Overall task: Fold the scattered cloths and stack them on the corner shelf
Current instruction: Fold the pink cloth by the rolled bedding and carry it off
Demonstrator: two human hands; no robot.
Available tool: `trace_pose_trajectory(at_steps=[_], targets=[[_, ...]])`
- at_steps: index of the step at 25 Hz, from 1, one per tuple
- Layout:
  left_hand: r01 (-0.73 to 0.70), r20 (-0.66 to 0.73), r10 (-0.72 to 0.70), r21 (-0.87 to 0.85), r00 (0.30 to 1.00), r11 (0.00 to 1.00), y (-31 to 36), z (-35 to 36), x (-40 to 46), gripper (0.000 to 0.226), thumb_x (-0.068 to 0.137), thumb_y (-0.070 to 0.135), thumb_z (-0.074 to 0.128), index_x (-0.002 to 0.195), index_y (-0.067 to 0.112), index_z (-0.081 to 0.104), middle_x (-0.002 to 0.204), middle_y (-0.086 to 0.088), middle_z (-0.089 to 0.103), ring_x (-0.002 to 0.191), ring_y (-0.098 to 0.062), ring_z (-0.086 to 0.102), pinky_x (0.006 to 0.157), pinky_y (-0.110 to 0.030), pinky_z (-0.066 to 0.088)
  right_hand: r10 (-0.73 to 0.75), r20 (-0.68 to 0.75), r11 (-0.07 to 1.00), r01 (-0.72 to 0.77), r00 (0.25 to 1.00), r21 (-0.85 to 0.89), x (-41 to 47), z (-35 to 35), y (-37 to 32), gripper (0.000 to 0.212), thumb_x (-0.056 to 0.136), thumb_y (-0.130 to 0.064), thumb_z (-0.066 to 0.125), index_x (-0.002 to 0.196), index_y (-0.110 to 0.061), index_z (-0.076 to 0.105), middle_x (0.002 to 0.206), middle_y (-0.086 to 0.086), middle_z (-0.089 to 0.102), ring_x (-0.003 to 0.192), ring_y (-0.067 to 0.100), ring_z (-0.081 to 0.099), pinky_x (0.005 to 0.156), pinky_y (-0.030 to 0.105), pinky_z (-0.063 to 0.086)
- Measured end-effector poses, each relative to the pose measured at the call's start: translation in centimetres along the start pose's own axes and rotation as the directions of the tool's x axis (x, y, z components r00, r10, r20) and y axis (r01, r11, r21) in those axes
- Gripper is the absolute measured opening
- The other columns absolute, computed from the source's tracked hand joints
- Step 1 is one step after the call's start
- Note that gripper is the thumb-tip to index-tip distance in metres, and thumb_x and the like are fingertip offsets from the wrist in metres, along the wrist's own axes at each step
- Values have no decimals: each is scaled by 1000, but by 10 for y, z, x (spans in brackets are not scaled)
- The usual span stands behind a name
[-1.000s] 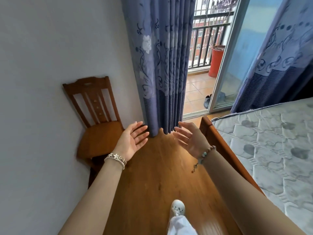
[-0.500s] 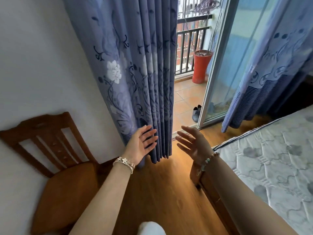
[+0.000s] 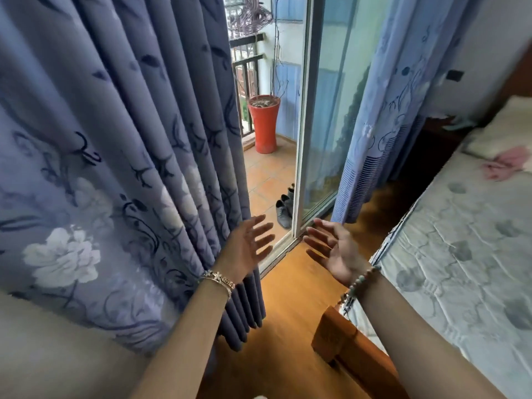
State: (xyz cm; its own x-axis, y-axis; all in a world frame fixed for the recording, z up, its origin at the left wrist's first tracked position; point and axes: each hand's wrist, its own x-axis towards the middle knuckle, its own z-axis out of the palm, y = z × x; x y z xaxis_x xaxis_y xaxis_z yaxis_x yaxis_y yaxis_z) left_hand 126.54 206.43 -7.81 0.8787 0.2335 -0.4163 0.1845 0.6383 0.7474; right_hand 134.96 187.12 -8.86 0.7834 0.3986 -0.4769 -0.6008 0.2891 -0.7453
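Cloth (image 3: 506, 164), perhaps pink, lies on the mattress (image 3: 460, 254), well beyond the empty right hand (image 3: 335, 253).

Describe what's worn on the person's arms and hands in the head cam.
Both forearms bare, no sleeves or gloves. Left hand has a gold-toned bracelet with small flower-like charms at the wrist. Right hand has a beaded bracelet, pale green and pinkish beads, with a short dangling end.

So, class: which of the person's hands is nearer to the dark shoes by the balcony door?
Left. The left hand is open, its fingertips just below and left of the dark shoes. The right hand, also open, sits farther right, past the door frame.
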Motion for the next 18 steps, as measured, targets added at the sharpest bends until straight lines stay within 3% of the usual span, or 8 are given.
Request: trace_pose_trajectory(at_steps=[2,5,8,12,15,18], targets=[[47,23,-48,56,999,997,10,15,39,23,88,30,59,106,19,69,109,-4,70,96,-23,63,92,-40,49,-16,-75,999,20,997,48,20,1,-14,22,90,-30,55,105,-18,67,98,4,70,93,21,65,82,38,50],[122,176,-135,85,975,989,15,42,112,31,82,31,66,111,19,68,111,-4,69,97,-23,61,101,-44,43,-74,-182,984,102,980,145,65,-10,-40,15,89,-30,57,93,-21,68,89,1,72,86,20,66,75,35,51],[150,235,-188,172,954,974,16,73,182,39,83,35,64,120,22,65,114,0,69,95,-20,64,96,-41,47,-96,-271,963,158,958,218,114,-27,-68,15,90,-29,56,93,-21,68,83,0,73,82,20,66,71,35,50],[200,272,-248,192,930,961,26,131,283,31,83,35,61,112,26,67,113,3,70,91,-17,64,85,-35,48,-95,-310,938,190,946,292,188,-50,-121,18,91,-33,55,95,-22,68,89,1,71,82,20,65,72,33,48],[195,281,-260,239,924,951,46,182,356,25,77,35,61,96,27,74,106,1,72,96,-20,62,92,-37,46,-111,-332,927,218,937,304,239,-68,-173,20,92,-35,53,97,-22,68,94,2,70,85,20,64,74,33,48],[189,306,-269,268,913,945,57,225,415,27,77,36,60,100,26,72,102,3,73,94,-20,65,94,-38,46,-139,-366,916,260,920,305,276,-89,-215,22,92,-36,52,100,-22,68,95,1,71,89,20,65,76,33,48]])
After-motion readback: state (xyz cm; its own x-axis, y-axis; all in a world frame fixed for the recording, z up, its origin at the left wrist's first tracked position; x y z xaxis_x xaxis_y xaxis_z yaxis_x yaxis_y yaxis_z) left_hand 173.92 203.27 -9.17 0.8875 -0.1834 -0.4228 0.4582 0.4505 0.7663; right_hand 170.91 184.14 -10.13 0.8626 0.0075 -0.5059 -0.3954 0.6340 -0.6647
